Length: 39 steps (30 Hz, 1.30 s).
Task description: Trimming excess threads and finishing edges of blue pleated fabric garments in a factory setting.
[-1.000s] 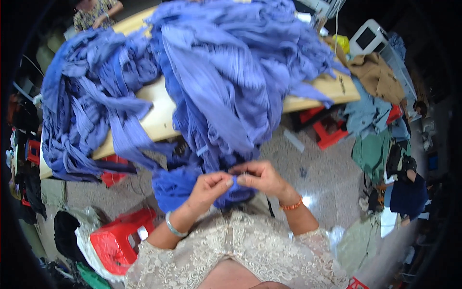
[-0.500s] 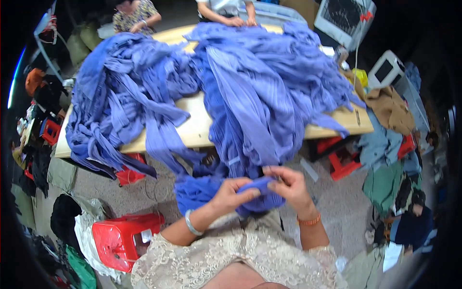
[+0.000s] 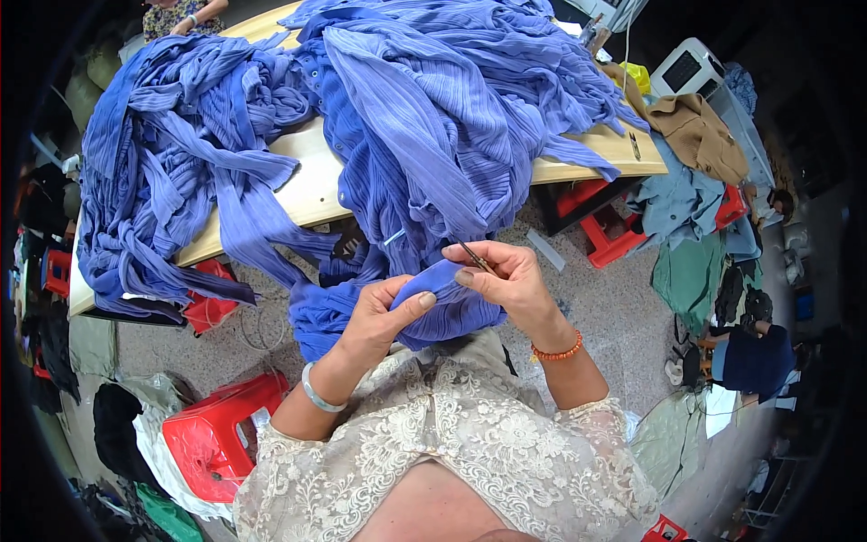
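My left hand (image 3: 384,316) is closed on the edge of a blue ribbed garment (image 3: 435,282), pinching it between thumb and fingers. The garment's bulk hangs over my lap, below the table's front edge. My right hand (image 3: 510,285) grips small dark thread snips (image 3: 477,256), their thin tips pointing up and left beside the pinched fabric. Whether the blades touch the cloth, I cannot tell. In front of me, a large heap of blue ribbed garments (image 3: 442,117) spills over the table edge, and a second blue heap (image 3: 181,172) lies to its left.
A pale wooden table (image 3: 312,172) carries the heaps; another pair of snips (image 3: 634,144) lies at its right end. Red plastic stools stand at left (image 3: 209,443) and right (image 3: 596,226). A brown garment (image 3: 700,131) lies at the right. Another person's hand (image 3: 185,24) shows at the far left.
The view has tilted down, so the table and heaps sit higher and further left. My right hand and the snips have drawn slightly off the pinched fabric, which the left hand still holds.
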Each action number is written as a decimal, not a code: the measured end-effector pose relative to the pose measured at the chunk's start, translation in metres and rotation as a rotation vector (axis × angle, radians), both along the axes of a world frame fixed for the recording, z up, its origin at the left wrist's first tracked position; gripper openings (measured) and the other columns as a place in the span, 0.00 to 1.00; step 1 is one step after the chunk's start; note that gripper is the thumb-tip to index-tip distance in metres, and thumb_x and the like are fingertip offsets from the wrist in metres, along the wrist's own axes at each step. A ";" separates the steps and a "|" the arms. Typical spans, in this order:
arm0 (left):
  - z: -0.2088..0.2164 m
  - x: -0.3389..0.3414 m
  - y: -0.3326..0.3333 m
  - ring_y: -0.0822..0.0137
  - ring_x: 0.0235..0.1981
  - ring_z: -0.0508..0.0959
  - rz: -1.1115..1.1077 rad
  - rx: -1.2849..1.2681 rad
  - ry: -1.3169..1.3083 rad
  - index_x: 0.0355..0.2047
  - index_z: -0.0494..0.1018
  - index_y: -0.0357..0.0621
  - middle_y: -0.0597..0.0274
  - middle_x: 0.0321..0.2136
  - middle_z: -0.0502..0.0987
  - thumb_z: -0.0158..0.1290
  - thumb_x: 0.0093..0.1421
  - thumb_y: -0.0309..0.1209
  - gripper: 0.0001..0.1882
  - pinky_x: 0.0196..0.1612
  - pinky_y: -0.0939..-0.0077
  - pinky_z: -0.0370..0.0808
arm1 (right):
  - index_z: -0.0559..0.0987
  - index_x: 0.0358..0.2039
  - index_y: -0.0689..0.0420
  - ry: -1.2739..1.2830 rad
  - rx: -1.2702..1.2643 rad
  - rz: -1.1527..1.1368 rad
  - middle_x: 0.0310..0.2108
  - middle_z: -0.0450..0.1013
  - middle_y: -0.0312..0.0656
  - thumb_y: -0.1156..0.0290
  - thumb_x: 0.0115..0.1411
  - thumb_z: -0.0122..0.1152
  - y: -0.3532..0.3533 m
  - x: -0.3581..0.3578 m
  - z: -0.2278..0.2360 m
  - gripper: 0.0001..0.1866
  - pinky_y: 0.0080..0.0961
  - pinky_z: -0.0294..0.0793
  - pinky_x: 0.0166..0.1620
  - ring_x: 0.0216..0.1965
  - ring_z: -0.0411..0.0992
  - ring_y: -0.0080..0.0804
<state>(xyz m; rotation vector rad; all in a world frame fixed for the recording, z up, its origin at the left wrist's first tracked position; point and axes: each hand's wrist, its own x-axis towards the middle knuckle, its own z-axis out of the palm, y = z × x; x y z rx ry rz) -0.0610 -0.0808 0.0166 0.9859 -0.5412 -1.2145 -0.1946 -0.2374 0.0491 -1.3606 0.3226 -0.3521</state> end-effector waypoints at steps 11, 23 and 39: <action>-0.013 0.015 0.013 0.84 0.27 0.71 -0.108 0.045 -0.042 0.37 0.76 0.37 0.71 0.28 0.76 0.57 0.59 0.31 0.10 0.30 0.89 0.68 | 0.77 0.42 0.64 -0.058 -0.261 -0.403 0.34 0.75 0.33 0.81 0.58 0.58 -0.026 -0.005 0.033 0.11 0.09 0.69 0.39 0.34 0.70 0.12; -0.018 0.037 0.034 0.83 0.26 0.70 -0.108 0.119 -0.081 0.34 0.76 0.37 0.72 0.25 0.75 0.57 0.58 0.32 0.10 0.29 0.87 0.68 | 0.79 0.40 0.61 -0.081 -0.169 -0.516 0.24 0.73 0.26 0.78 0.55 0.62 -0.056 -0.021 0.023 0.11 0.08 0.48 0.18 0.17 0.56 0.05; -0.013 0.029 0.020 0.76 0.37 0.74 -0.218 0.133 0.100 0.44 0.74 0.32 0.62 0.38 0.77 0.55 0.59 0.34 0.18 0.44 0.84 0.70 | 0.79 0.40 0.60 -0.039 -0.118 -0.487 0.22 0.70 0.23 0.77 0.55 0.62 -0.064 -0.025 0.006 0.11 0.08 0.46 0.17 0.16 0.53 0.05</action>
